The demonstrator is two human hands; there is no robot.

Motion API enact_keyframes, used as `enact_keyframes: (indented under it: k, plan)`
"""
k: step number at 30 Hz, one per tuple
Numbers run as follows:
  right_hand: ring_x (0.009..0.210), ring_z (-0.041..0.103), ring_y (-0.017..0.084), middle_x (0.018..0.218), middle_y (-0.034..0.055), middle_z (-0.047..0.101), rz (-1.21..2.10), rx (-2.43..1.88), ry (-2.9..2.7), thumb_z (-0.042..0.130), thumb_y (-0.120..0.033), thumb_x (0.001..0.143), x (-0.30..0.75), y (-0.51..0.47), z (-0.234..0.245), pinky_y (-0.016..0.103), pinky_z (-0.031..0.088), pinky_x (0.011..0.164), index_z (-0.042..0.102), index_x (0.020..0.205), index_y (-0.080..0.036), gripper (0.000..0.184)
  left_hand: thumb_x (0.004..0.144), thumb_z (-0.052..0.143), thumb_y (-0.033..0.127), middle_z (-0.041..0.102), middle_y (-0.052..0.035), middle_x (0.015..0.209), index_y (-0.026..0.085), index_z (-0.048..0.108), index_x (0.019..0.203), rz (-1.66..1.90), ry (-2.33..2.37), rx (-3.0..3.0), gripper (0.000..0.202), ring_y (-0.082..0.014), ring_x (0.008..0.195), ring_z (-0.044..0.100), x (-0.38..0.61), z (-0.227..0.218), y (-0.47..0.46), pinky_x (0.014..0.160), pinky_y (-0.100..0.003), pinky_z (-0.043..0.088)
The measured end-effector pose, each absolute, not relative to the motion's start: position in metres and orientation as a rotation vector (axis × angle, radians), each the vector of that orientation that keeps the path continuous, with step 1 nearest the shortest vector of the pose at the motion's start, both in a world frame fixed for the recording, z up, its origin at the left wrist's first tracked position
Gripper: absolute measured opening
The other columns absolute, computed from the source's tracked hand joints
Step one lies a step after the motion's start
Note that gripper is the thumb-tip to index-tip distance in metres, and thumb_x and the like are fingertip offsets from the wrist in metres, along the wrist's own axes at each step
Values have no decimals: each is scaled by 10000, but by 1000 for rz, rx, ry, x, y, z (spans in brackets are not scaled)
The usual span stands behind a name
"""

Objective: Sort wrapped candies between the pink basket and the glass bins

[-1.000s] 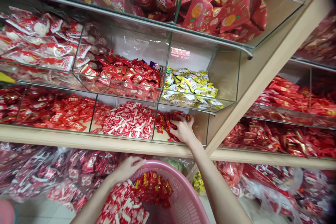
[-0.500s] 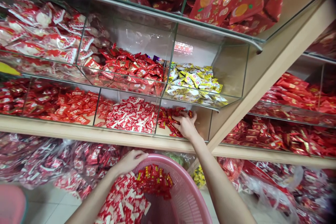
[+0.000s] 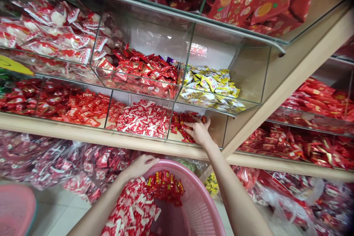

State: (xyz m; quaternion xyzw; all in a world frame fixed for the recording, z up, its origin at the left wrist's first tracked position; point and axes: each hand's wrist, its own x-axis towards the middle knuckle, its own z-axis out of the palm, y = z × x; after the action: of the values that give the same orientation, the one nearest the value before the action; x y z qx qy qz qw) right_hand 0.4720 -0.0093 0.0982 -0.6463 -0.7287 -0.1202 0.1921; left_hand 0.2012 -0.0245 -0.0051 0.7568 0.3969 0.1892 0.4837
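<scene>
My right hand (image 3: 199, 132) reaches into the lowest shelf's right-end compartment, fingers spread over small red-wrapped candies (image 3: 177, 121). Its palm side is hidden. At the far rim of a pink plastic basket (image 3: 206, 193) is my left hand (image 3: 142, 166), closed over the edge with some fingertips out of sight. Inside the basket, red-and-white wrapped candies (image 3: 131, 208) fill the left side. Red candies with yellow lettering (image 3: 166, 186) lie in a heap against its far wall.
Clear dividers separate the bins, including red-and-white candies (image 3: 143, 118) and yellow-and-white candies (image 3: 210, 81). A slanted wooden upright (image 3: 287, 84) stands right of my reaching arm. Bagged candies (image 3: 55, 162) lie beneath the shelf. Another pink basket (image 3: 16, 206) sits at lower left.
The whole view has shifted slightly, so the shelves appear farther right. My right hand remains among the red candies, and my left stays on the basket rim.
</scene>
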Motion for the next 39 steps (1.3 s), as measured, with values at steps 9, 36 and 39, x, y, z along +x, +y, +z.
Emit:
enact_keyframes:
  k: [9, 36, 39]
  plan:
    - [1134, 452, 266, 968, 44, 691, -322, -1849, -1959, 540, -364, 805, 473, -10, 96, 601, -17, 966, 660, 1009, -316, 241, 778, 430, 567, 684, -41, 1007, 176, 664, 992, 464, 993, 1869, 503, -220, 906, 598, 201, -3, -26, 800, -281, 424]
    - [1007, 501, 193, 1043, 55, 630, -115, -1387, -2176, 496, -250, 859, 441, -159, 29, 359, 430, 809, 475, 1259, -295, 403, 794, 430, 545, 691, -42, 979, 163, 664, 975, 493, 952, 1882, 484, -202, 871, 608, 202, -13, -22, 767, -255, 418]
    - [935, 526, 193, 974, 63, 642, -9, -1484, -2169, 481, -286, 866, 436, -162, 23, 343, 446, 766, 506, 1230, -268, 365, 796, 427, 543, 694, -40, 968, 159, 667, 960, 486, 941, 1894, 482, -203, 880, 607, 202, -11, -22, 774, -256, 419]
